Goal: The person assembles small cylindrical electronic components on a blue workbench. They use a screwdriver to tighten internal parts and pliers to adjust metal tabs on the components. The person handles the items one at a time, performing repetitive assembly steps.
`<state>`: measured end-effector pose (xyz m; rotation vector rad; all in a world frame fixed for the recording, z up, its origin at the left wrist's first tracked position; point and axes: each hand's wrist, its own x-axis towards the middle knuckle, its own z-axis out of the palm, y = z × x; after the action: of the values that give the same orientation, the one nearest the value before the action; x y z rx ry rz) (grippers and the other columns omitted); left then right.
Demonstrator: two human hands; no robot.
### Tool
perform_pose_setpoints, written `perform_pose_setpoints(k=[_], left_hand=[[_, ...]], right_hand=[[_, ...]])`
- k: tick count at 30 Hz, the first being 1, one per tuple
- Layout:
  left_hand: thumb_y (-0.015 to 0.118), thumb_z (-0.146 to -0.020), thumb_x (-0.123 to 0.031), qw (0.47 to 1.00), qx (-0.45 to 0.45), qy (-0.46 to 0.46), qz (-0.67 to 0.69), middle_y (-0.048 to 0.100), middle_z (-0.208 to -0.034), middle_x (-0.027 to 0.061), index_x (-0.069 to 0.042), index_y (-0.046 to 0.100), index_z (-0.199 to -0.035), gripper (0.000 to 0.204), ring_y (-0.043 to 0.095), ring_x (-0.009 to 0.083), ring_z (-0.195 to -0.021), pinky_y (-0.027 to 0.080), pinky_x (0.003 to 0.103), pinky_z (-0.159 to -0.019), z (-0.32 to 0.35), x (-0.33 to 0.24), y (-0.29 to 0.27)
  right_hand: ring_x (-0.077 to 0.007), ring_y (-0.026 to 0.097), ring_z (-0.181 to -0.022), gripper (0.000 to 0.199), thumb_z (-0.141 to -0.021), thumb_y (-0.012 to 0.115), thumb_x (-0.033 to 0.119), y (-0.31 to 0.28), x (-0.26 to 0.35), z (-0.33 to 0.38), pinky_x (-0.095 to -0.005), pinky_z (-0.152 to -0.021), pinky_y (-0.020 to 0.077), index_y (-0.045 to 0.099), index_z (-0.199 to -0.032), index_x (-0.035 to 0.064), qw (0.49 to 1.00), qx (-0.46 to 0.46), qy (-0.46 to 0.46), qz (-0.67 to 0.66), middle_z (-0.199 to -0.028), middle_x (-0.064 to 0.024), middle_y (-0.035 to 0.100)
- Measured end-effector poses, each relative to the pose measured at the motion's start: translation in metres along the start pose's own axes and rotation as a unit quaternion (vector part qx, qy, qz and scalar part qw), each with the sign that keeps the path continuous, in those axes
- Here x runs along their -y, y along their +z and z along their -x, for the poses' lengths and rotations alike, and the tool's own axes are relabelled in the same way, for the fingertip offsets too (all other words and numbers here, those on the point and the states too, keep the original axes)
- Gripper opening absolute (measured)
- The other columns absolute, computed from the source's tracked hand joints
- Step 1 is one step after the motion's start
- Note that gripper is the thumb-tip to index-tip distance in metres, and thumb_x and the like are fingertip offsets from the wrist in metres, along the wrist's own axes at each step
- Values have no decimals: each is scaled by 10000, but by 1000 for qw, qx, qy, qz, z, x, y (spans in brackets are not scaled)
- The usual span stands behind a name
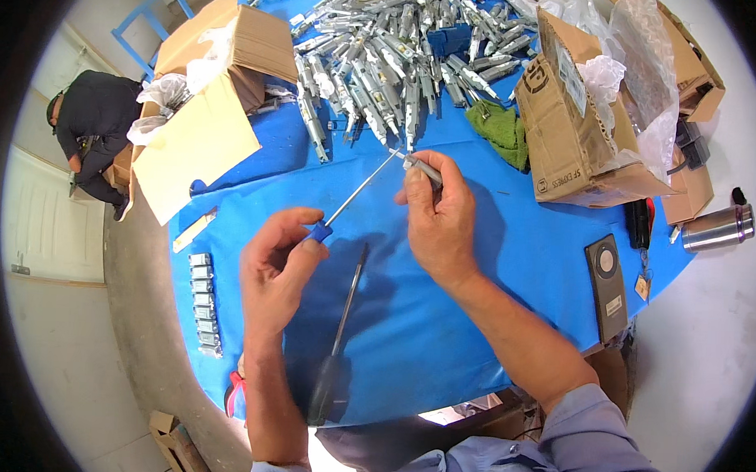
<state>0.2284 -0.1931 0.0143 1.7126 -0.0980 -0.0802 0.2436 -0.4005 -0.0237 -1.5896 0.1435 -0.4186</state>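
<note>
My left hand (pixel 279 262) is closed on a thin screwdriver (pixel 359 189) with a blue handle, its shaft slanting up and to the right. My right hand (pixel 441 213) grips a small grey metal piece (pixel 424 168) between thumb and fingers. The screwdriver's tip meets the near end of that piece or lies right beside it; I cannot tell which. Below and between my hands, a longer screwdriver (pixel 347 306) with a dark handle lies on the blue table cover (pixel 424 337). Beyond my hands spreads a large heap of similar long grey metal pieces (pixel 384 70).
Open cardboard boxes stand at the left (pixel 202 142) and right (pixel 556 142). A row of small grey blocks (pixel 203 305) lies left. Around the right side are a green cloth (pixel 500 134), a flat grey device (pixel 607 286) and a steel cup (pixel 718 229). A person (pixel 94 130) bends over far left.
</note>
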Motion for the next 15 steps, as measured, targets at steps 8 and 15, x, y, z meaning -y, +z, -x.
perform_pose_setpoints(k=[8, 15], left_hand=[[680, -929, -19, 1000, -10, 15, -6, 730, -894, 17, -28, 750, -1166, 247, 564, 32, -669, 406, 189, -558, 0, 7, -14], [744, -924, 7, 999, -15, -25, -24, 746, -952, 7, -9, 776, -1114, 193, 656, 62, -856, 515, 213, -767, 1, 1, -22]], right_hand=[[-119, 674, -792, 230, -1074, 593, 150, 7, -1, 3, -292, -670, 532, 596, -1246, -3, 999, 26, -15, 18, -919, -70, 674], [-107, 659, -795, 230, -1074, 602, 151, 9, 0, 3, -283, -676, 526, 607, -1242, -6, 999, 29, -32, 6, -931, -62, 669]])
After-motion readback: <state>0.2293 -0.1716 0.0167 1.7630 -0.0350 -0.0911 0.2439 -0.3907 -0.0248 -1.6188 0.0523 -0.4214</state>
